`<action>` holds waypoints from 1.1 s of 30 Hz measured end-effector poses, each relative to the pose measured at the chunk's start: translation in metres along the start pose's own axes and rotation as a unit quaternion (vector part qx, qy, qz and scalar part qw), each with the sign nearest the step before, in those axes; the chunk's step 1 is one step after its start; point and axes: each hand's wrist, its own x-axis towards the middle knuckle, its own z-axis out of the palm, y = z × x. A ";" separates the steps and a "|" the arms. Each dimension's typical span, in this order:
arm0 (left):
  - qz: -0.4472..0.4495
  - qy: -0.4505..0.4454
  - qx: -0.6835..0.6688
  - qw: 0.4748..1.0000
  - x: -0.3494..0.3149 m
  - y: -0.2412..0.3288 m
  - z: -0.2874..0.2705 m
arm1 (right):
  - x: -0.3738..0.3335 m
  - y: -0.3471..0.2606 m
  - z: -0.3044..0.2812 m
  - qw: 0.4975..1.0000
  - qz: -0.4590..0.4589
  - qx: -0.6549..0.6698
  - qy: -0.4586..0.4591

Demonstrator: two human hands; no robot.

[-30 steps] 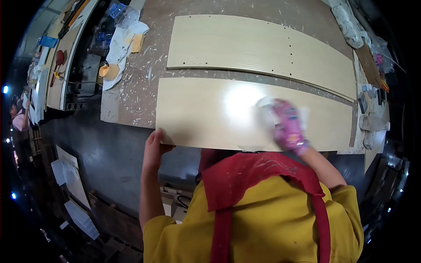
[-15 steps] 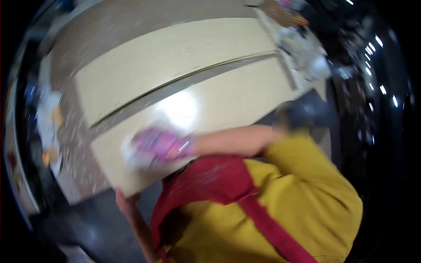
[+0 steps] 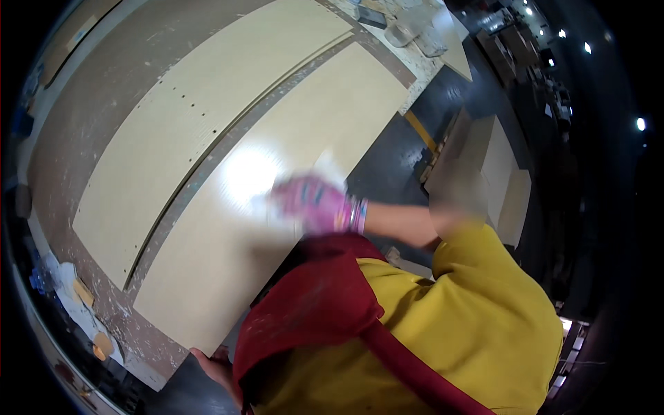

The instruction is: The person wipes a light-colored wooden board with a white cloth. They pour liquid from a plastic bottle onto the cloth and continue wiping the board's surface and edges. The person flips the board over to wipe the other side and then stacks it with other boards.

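My right hand, in a pink and purple patterned glove, presses a white cloth onto the near pale board. Motion smears its fingers and the cloth, but white shows on both sides of the glove. At the board's lower left corner, my bare left hand grips the edge; most of its fingers are hidden. Beyond a narrow gap lies a second pale board with small dark holes, roughly parallel to the near one.
Both boards lie on a brown, paint-flecked table. Clear containers and a dark block sit at the far end. Orange-tan pieces rest at the left edge. Cartons stand on the floor at right.
My right hand has slid the cloth rightward along the near board, away from its left end. The whole view has turned, tilting the boards more steeply. My left hand stays at the corner.
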 end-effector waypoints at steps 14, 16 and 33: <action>0.076 0.085 0.070 0.991 -0.015 0.014 0.038 | 0.017 0.069 -0.063 0.997 -0.049 -0.049 0.034; -0.029 0.052 0.068 0.996 -0.016 0.023 0.016 | 0.030 0.070 -0.066 0.999 -0.044 -0.005 -0.003; 0.025 0.175 0.051 0.983 -0.007 0.021 0.044 | 0.078 0.128 -0.124 0.975 0.012 -0.224 -0.003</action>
